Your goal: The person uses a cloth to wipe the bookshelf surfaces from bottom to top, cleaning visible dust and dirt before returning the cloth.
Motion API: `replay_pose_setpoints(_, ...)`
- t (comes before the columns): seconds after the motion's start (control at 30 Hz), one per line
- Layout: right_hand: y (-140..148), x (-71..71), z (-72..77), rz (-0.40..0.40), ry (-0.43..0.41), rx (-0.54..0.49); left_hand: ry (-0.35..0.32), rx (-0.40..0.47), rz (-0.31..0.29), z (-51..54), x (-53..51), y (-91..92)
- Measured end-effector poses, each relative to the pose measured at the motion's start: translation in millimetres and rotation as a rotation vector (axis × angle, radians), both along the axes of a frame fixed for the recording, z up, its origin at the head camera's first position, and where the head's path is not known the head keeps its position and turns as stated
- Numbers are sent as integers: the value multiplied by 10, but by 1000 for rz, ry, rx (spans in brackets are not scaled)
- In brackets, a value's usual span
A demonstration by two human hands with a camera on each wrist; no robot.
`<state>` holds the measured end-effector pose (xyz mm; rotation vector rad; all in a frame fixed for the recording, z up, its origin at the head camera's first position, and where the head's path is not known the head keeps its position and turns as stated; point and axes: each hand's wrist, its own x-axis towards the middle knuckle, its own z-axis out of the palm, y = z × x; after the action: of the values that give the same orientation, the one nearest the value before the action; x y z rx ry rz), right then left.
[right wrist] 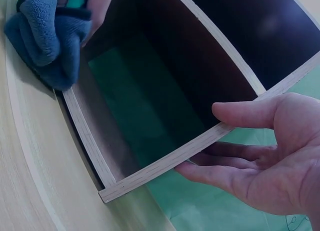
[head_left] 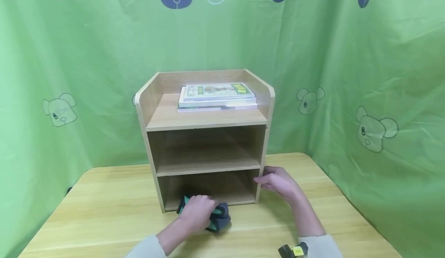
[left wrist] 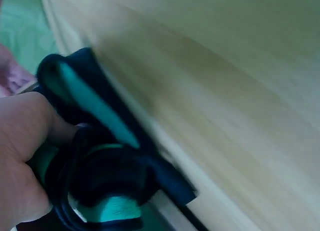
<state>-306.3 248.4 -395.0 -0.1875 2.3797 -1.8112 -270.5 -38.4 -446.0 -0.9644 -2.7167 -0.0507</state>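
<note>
A folded cloth (head_left: 223, 216), fuzzy dark blue with green parts and dark edging, is bunched under my left hand (head_left: 198, 213) at the lower front edge of a small wooden shelf (head_left: 208, 128). My left fingers grip the cloth; in the left wrist view the cloth (left wrist: 102, 108) shows its folds beside the thumb side of the hand. On the right, my right hand (head_left: 279, 182) holds the shelf's side panel (right wrist: 165, 163), thumb on the inner side and fingers around the outside.
A stack of books (head_left: 217, 97) lies on the shelf's top board, between raised side walls. Two compartments sit below it. The shelf stands on a light wooden table (head_left: 104, 211), with a green patterned curtain (head_left: 104, 49) behind and at both sides.
</note>
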Motion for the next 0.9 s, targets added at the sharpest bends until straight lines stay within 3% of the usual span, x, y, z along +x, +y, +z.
replay_pose_setpoints(0.17, -6, -3, 24, -6, -2, -3, -64, 132, 8, 144, 190, 56)
replay_pose_setpoints(0.27, -2, -2, 27, -15, -3, -2, -144, 151, 30, 178, 346, 141)
replay_pose_setpoints(0.37, 5, 7, 20, -19, -6, 5, -318, 115, 79, 163, 461, 219)
replay_pose_setpoints(0.47, 10, 19, 3, -18, -9, 9, -502, 65, 148, 128, 507, 263)
replay_pose_setpoints(0.53, 10, 25, -6, -19, -9, 13, -586, 53, 188, 114, 518, 272)
replay_pose_setpoints(0.73, -2, 10, -10, -24, -8, 13, -615, 41, 203, 124, 497, 241)
replay_pose_setpoints(0.9, -13, -13, 6, -12, 1, 12, -567, 177, 172, 306, 456, 141)
